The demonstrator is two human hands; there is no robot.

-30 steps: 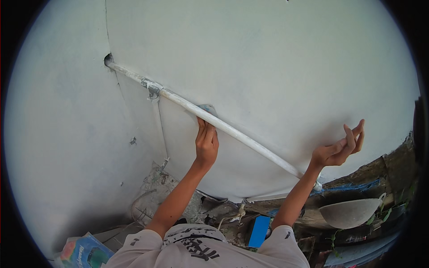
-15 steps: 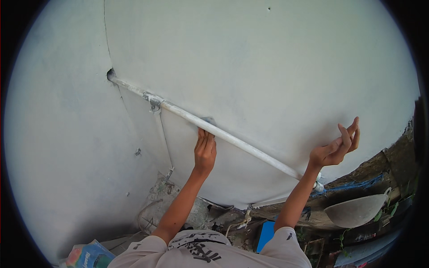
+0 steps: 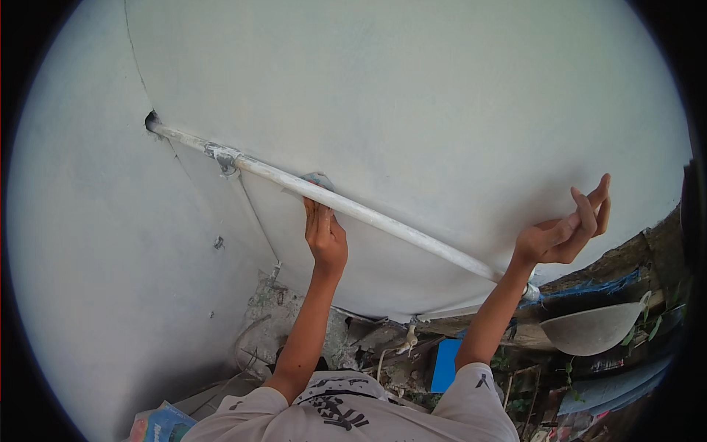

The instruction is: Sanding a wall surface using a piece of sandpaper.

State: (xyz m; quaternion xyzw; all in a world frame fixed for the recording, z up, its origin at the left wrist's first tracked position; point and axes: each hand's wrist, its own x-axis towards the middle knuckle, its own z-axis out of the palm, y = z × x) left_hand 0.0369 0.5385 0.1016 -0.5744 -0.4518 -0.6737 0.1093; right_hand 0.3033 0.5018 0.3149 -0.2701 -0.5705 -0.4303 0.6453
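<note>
The left hand (image 3: 326, 236) holds a grey-blue sheet (image 3: 319, 179) to the pale wall (image 3: 412, 96), fingertips partly hidden behind the white pipe (image 3: 368, 214); the sheet shows at the hand's 12 o'clock. The right hand (image 3: 563, 234), at 3 o'clock, is free, fingers loosely curled. The pipe slants from 1 dark hole (image 3: 152, 120) at 10 o'clock toward 4, near a grey pan (image 3: 595, 330).

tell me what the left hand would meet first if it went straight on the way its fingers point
The left hand would likely meet the white pipe just ahead, unless it passes behind it; depth is unclear.
</note>
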